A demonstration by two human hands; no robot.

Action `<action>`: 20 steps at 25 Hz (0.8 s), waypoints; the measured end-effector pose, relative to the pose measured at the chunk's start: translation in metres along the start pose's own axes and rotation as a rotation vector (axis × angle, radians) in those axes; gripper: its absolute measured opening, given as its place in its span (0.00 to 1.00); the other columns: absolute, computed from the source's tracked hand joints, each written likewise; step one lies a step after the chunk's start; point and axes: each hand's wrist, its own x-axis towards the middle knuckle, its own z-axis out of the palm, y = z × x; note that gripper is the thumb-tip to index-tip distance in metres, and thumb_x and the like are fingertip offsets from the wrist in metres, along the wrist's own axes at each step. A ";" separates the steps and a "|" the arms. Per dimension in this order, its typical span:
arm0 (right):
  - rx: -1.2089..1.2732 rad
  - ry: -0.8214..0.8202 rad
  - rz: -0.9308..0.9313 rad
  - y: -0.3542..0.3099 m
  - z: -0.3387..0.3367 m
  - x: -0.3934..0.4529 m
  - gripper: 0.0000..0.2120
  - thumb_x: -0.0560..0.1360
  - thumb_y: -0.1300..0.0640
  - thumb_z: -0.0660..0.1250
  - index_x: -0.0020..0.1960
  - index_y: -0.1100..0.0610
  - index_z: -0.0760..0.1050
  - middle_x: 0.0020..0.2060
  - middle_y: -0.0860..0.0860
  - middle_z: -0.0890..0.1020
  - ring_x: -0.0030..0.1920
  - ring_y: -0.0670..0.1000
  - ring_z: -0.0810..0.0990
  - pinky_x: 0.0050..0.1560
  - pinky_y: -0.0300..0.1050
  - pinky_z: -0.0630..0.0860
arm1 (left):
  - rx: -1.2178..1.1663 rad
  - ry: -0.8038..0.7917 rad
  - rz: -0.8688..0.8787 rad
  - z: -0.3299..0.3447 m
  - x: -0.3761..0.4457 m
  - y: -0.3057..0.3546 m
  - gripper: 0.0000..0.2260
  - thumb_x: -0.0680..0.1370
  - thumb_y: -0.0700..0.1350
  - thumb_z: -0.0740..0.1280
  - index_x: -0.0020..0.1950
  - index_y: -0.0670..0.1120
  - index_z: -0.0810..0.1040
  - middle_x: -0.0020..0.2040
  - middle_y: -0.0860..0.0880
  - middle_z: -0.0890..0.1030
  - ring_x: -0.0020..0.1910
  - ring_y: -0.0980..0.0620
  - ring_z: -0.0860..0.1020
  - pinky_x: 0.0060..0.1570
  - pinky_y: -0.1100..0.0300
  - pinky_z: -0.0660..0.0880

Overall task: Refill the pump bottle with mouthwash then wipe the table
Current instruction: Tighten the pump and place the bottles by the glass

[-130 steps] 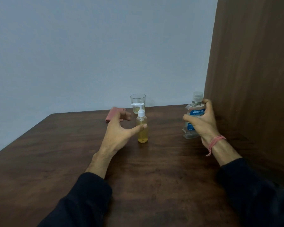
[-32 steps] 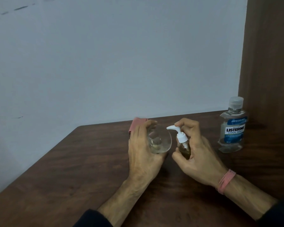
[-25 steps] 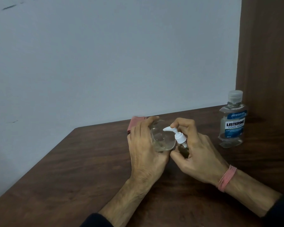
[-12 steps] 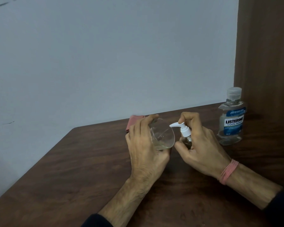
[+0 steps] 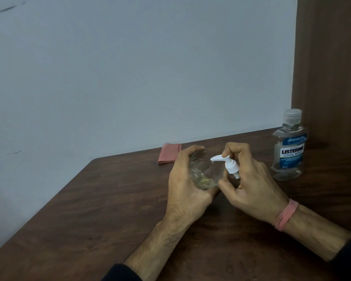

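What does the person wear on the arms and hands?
Both forearms are bare, with dark sleeves pushed up toward the elbows. The right hand has a pink band around its wrist. The left hand shows no ring, watch or glove.

Clear glass tumbler (image 5: 204,171), white plastic pump head (image 5: 227,162), clear plastic mouthwash bottle (image 5: 288,151), smooth wood-grain table (image 5: 109,209), pink cloth (image 5: 169,153)
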 end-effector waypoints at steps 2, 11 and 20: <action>0.018 0.031 0.041 0.003 0.001 0.000 0.31 0.73 0.65 0.72 0.65 0.42 0.61 0.43 0.40 0.74 0.35 0.50 0.80 0.33 0.40 0.76 | -0.019 -0.002 0.002 0.000 0.000 0.000 0.36 0.68 0.50 0.89 0.72 0.51 0.77 0.64 0.58 0.81 0.63 0.49 0.86 0.59 0.53 0.86; 0.111 0.070 0.161 0.014 0.003 0.001 0.27 0.73 0.62 0.70 0.64 0.45 0.62 0.42 0.41 0.76 0.36 0.49 0.81 0.32 0.42 0.78 | -0.021 -0.061 -0.028 -0.004 -0.001 0.001 0.39 0.64 0.42 0.87 0.73 0.51 0.76 0.65 0.55 0.83 0.66 0.52 0.85 0.63 0.54 0.85; 0.108 0.052 0.165 0.014 0.003 0.001 0.25 0.72 0.61 0.69 0.63 0.45 0.63 0.39 0.46 0.75 0.34 0.52 0.78 0.32 0.47 0.76 | -0.015 -0.079 -0.062 -0.004 0.000 0.005 0.39 0.64 0.39 0.87 0.72 0.49 0.77 0.65 0.55 0.84 0.67 0.55 0.85 0.64 0.60 0.84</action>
